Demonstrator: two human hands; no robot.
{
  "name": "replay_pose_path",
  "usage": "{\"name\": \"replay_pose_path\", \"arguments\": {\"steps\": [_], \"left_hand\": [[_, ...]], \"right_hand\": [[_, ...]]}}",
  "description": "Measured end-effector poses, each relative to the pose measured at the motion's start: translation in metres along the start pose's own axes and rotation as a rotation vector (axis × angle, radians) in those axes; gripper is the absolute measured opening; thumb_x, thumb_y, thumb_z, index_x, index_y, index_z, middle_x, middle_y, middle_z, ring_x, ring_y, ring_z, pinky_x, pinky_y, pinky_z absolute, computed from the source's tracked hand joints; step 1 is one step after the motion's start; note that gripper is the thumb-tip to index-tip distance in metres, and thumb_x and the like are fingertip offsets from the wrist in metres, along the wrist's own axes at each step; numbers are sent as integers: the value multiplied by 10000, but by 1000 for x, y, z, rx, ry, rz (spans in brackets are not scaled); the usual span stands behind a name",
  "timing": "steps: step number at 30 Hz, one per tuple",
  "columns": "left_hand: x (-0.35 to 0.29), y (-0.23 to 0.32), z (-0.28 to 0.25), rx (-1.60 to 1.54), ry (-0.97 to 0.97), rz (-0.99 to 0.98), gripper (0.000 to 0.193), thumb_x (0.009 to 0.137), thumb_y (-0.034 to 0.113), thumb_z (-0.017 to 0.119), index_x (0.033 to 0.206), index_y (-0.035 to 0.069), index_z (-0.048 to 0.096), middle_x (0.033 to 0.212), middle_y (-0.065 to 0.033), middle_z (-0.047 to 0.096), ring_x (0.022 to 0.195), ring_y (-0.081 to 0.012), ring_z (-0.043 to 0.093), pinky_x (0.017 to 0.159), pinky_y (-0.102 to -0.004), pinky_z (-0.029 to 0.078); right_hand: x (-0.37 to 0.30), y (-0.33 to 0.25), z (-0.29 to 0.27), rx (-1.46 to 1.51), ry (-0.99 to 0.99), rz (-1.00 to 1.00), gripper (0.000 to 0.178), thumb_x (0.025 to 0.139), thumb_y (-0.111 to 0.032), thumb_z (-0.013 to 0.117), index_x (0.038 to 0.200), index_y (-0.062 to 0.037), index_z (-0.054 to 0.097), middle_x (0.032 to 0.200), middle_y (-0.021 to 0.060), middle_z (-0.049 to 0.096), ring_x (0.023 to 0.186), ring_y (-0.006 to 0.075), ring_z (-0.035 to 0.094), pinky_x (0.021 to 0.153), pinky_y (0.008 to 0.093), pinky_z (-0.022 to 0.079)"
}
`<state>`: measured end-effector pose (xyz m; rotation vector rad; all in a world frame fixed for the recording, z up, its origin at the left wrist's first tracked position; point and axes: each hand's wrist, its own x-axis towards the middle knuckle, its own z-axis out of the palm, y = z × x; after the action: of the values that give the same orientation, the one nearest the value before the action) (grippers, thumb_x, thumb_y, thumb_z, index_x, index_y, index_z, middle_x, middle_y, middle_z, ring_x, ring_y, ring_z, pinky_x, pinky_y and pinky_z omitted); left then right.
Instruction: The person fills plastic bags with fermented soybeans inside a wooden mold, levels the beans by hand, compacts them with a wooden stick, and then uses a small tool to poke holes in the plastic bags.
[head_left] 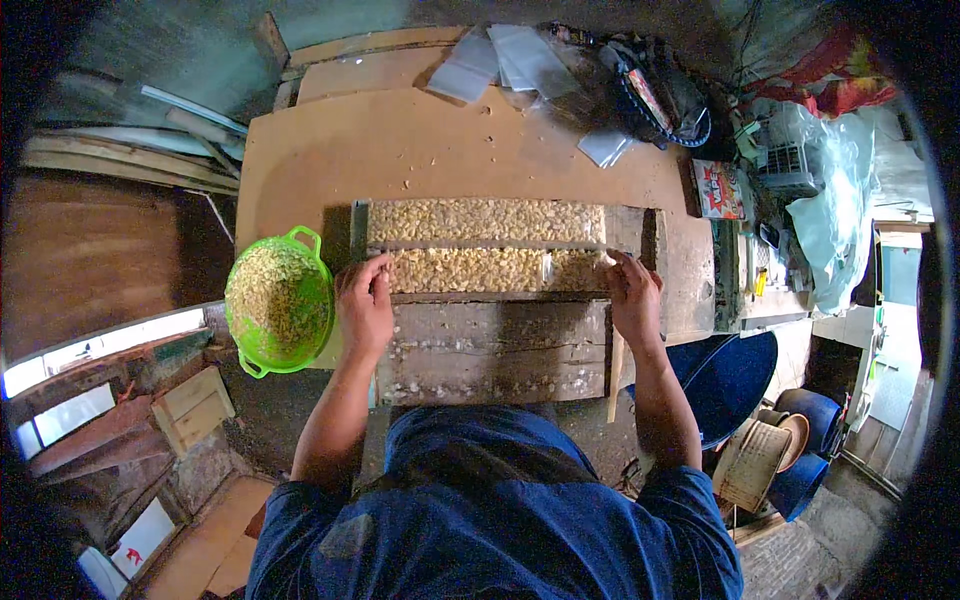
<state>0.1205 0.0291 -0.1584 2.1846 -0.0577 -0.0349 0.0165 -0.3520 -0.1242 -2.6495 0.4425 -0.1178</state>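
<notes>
A tan tabletop (330, 140) is backed by a greenish wall (200, 50); brown panelling (100, 265) is seen at left, a bright doorway (900, 345) and grey floor (800, 565) at right.

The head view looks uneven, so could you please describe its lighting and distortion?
Head view: black vignetting closes in around the rim; the planks at left bow; the doorway at right is nearly washed out; the hanging plastic sheet catches glare; shadow darkens part of the lower wooden board; grain speckles the blue shirt.
</notes>
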Motion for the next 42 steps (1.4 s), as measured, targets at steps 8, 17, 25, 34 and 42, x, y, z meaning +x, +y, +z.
{"name": "replay_pose_path", "arguments": {"steps": [8, 17, 25, 34, 42], "left_hand": [[4, -13, 8, 142, 22, 74, 277, 874, 40, 622, 1143, 91, 662, 914, -128, 670, 899, -330, 609, 877, -451, 452], [4, -12, 9, 163, 28, 93, 297, 861, 68, 638, 1158, 67, 655, 882, -131, 655, 879, -331, 593, 881, -467, 441], [-5, 7, 5, 329, 189, 241, 414, 898, 174, 631, 1305, 103, 602, 1184, -176, 598, 1132, -380, 535, 1003, -503, 402], [-59, 38, 34, 499, -380, 388, 740, 917, 446, 630, 1566, 266, 322, 1643, -161, 169, 1510, -436, 126, 1134, -712, 125], [-48, 37, 11, 648, -478, 268, 790, 838, 447, 685, 1534, 224, 386, 1648, -182, 123, 1499, -465, 123, 1135, -725, 78]], "right_hand": [[-2, -2, 8, -67, 61, 41, 347, 942, -123, 607, 1289, -125, 607, 1060, 109, 665, 1036, 296, 626, 987, 464, 372], [-43, -55, 19, -203, 84, -245, 455, 902, -176, 658, 1341, -111, 560, 1337, 121, 552, 1293, 322, 477, 1080, 519, 302], [-47, -70, 43, -215, -99, -271, 528, 931, -270, 616, 1427, -128, 507, 1469, 105, 475, 1408, 328, 372, 1175, 550, 211], [-43, -75, 37, -185, -105, -283, 558, 872, -161, 606, 1417, -87, 509, 1478, 122, 460, 1416, 339, 360, 1185, 545, 189], [-10, -135, 52, -94, -131, -477, 534, 905, -275, 634, 1398, -107, 517, 1487, 175, 419, 1422, 395, 326, 1180, 578, 197]]}}
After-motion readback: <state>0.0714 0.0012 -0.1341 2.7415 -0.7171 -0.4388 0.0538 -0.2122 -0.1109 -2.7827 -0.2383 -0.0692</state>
